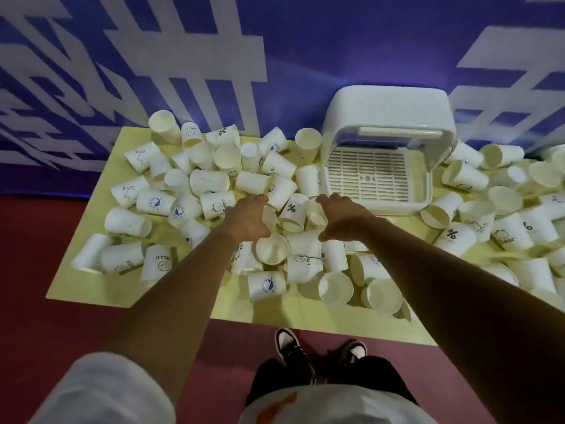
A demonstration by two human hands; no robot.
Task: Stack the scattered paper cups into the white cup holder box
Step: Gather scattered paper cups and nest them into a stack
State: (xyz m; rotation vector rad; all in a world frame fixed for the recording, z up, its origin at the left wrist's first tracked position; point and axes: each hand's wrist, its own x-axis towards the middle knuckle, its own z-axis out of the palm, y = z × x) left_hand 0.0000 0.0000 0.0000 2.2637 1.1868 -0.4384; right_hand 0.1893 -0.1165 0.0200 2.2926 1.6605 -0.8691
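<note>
Both hands among scattered paper cups (214, 179) on yellow surface (232, 304).
Left hand (249, 218) fingers (260, 198) curled round a cup (270, 218); right hand (339, 220) fingers (325, 199) spread beside a second cup (315, 211), grip not determinable. White box (388, 111) open, just beyond right hand.

A yellow table (195, 301) fills the middle of the frame, on a dark red floor (46, 270). Across the top runs a blue wall (336, 41) with broad white stripes (214, 56). At bottom centre are black-and-white shoes (289, 342) and black trousers (275, 377).
</note>
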